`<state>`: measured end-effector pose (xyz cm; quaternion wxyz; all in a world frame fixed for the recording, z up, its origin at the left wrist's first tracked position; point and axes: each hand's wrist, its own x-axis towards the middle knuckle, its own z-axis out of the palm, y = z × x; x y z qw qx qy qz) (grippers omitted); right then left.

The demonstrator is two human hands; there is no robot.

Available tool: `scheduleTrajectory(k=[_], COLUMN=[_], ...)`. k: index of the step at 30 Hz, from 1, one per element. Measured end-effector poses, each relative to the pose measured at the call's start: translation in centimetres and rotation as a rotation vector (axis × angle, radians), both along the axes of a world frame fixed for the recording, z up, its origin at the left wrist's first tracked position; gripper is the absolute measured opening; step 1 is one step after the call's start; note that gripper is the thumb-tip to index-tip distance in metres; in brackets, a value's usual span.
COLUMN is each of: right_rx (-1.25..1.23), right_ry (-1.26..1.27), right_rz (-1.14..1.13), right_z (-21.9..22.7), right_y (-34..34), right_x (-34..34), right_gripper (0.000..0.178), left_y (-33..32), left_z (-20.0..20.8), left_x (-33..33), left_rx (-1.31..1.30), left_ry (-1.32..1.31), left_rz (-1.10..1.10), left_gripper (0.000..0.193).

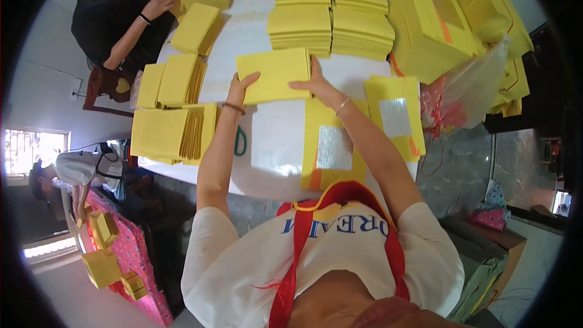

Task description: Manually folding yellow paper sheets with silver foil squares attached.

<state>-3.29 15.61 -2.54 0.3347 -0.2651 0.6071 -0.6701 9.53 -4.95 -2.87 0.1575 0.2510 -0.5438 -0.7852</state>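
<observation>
Both hands hold a flat stack of yellow paper (272, 77) over the white table (267, 164). My left hand (241, 88) grips its left end, with the thumb lying on top. At the right end my right hand (318, 85) has its thumb across the top sheet and its fingers behind the edge. Just beyond are two columns of piled yellow paper (331, 24). Yellow sheets with silver patches (334, 147) lie below my right forearm. A green scissors handle (241, 141) shows beside my left forearm.
More yellow paper bundles (159, 132) stand along the table's left side. Large yellow packs (428, 30) and a clear plastic bag (470, 88) crowd the right. A co-worker in black (118, 15) handles a yellow pack at the far left; another person (85, 170) works at a pink-covered table (130, 246).
</observation>
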Motion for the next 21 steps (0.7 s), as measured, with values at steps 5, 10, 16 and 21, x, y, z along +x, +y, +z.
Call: scheduleTrajectory(k=[5,10,16,21], right_rx=[-0.039,-0.023,0.171,0.121], right_ry=[0.003,0.391,0.616,0.497], right_rz=[0.136,0.157,0.172,0.25], right_z=[0.8,0.0,-5.9,-1.4], right_y=[0.5,0.6,2.5,1.4], right_x=[-1.5,-2.9,-5.7,-3.7], right_gripper=[0.113,0.122,0.117,0.108], left_y=[0.8,1.0,3.5,1.3], left_z=[2.1,1.3,-0.5,-2.8], left_x=[0.4,1.4,0.2,1.5], left_rx=[-0.047,-0.469,-0.233,-0.354], left_ry=[0.249,0.271,0.127,0.053], left_rz=[-0.052,-0.115,-0.299,-0.285], left_gripper=[0.066,0.111,0.127,0.107])
